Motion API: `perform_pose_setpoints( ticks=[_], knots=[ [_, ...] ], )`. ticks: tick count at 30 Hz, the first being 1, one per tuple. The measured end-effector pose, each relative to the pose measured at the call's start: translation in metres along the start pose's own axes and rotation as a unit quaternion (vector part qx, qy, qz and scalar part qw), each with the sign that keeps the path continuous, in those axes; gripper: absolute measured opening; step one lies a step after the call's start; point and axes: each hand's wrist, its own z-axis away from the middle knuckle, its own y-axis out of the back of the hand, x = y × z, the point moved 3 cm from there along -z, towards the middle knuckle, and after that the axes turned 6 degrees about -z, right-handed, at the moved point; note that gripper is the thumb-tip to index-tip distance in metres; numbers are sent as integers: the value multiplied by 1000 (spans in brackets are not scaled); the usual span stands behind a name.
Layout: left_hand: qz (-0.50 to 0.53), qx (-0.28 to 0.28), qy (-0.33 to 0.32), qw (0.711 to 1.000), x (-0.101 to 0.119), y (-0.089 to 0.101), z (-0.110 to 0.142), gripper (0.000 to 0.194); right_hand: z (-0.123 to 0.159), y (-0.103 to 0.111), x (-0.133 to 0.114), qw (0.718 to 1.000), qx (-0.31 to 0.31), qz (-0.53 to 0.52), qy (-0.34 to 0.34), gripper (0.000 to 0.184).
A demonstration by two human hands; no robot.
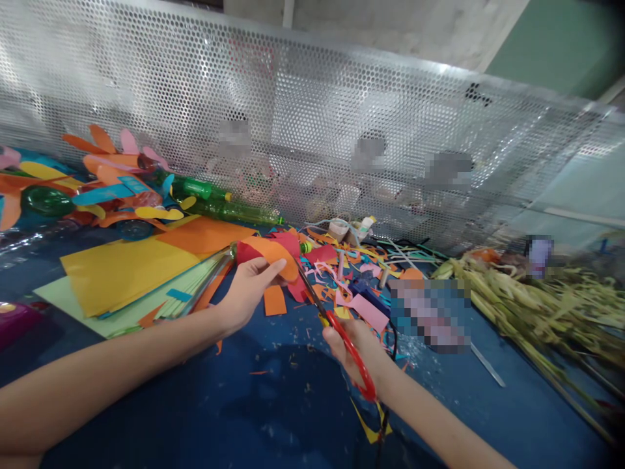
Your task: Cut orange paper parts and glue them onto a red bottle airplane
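Note:
My left hand (247, 291) pinches a curved piece of orange paper (274, 253) with a red piece (288, 243) against it, held just above the blue table (273, 404). My right hand (355, 345) grips red-handled scissors (352, 355). Their blades (308, 290) reach up to the lower edge of the orange paper. A small orange offcut (275, 300) lies on the table right under the held paper.
A stack of yellow, orange and pale green sheets (127, 277) lies left. Paper flowers and green plastic bottles (215, 198) stand behind it. Coloured scraps (351, 273) litter the middle. Dried husks (532, 306) pile up right. A perforated metal screen (312, 124) closes off the back.

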Motion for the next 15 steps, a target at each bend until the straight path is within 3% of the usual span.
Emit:
perform_pose_setpoints(
  ticks=[7, 15],
  knots=[
    [-34, -4, -4, 999, -4, 0, 1, 21, 5, 3, -7, 997, -51, 8, -61, 46],
    [-51, -30, -5, 998, 0, -6, 5, 21, 5, 2, 3, 996, -53, 73, 8, 50]
  ],
)
